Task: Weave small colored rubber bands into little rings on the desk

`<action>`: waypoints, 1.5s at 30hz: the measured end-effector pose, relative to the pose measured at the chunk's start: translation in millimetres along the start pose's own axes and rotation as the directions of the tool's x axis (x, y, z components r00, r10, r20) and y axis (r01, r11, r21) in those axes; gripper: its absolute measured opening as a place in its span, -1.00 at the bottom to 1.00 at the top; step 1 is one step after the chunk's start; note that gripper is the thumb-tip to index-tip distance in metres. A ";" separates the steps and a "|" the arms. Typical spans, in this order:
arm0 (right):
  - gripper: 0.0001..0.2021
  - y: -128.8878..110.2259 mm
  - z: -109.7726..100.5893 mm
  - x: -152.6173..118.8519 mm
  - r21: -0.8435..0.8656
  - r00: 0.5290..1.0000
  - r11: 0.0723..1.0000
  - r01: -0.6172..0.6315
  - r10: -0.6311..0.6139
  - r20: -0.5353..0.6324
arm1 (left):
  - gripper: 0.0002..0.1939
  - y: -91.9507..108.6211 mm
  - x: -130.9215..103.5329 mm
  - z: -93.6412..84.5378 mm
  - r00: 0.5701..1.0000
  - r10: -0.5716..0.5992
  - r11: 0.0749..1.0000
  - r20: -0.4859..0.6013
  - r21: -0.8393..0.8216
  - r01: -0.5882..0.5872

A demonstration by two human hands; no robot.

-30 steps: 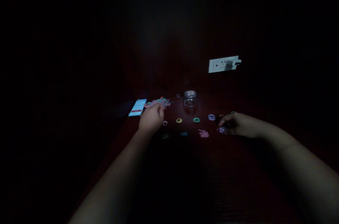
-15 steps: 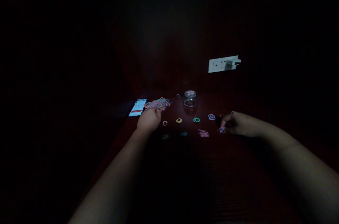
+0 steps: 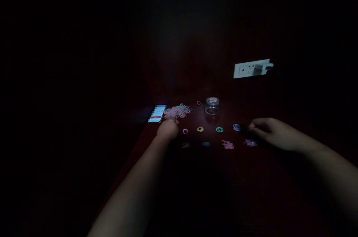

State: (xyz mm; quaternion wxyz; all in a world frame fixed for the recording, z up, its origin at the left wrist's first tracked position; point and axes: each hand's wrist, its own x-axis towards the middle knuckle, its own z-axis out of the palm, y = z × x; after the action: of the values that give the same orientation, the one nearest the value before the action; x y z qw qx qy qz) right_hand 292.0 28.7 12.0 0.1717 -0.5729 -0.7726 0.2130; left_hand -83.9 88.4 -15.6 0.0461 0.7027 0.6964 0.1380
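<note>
My left hand (image 3: 168, 128) is closed at the near edge of a mixed heap of small colored bands (image 3: 177, 111); what its fingers pinch is too small to name. My right hand (image 3: 264, 128) has its fingertips together beside the purple rings (image 3: 236, 127), above a pile of purple bands (image 3: 250, 142); whether it holds anything is hidden. Left of the purple rings lie green rings (image 3: 219, 129), yellow rings (image 3: 200, 129) and a pink ring (image 3: 185, 131). Nearer me are pink bands (image 3: 228, 144), blue bands (image 3: 206, 144) and dim pale bands (image 3: 186, 145).
A lit phone (image 3: 157, 114) lies left of the heap. Behind the rings stands a clear lidded jar (image 3: 212, 107), with a small lone ring (image 3: 198, 103) to its left. A white socket plate (image 3: 251, 69) with a plug is on the dark wall.
The whole view has shifted, so things appear farther right. My right hand has moved off the purple bands toward the back, near the purple rings. My left hand remains by the heap.
</note>
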 end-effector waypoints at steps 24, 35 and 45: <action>-0.59 -18.5 24.6 1.3 0.260 0.988 0.961 0.100 -0.066 -0.137 | -0.55 0.5 14.1 25.5 0.988 0.154 0.984 -0.026 -0.090 -0.156; -0.63 -17.7 24.0 1.4 0.307 0.988 0.948 0.083 -0.039 -0.146 | -0.59 3.4 13.6 19.7 0.978 0.161 0.975 -0.131 -0.134 -0.178; -0.66 -29.4 29.9 1.5 0.227 0.970 0.959 0.171 -0.124 -0.208 | -0.86 29.5 -8.0 -2.4 0.900 0.203 0.904 -0.385 -0.279 -0.323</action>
State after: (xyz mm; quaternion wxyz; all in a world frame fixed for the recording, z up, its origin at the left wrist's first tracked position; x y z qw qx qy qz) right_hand 252.5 18.7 2.1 0.3297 -0.5059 -0.7612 0.2366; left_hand -56.0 79.5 -6.7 0.0224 0.7377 0.5568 0.3811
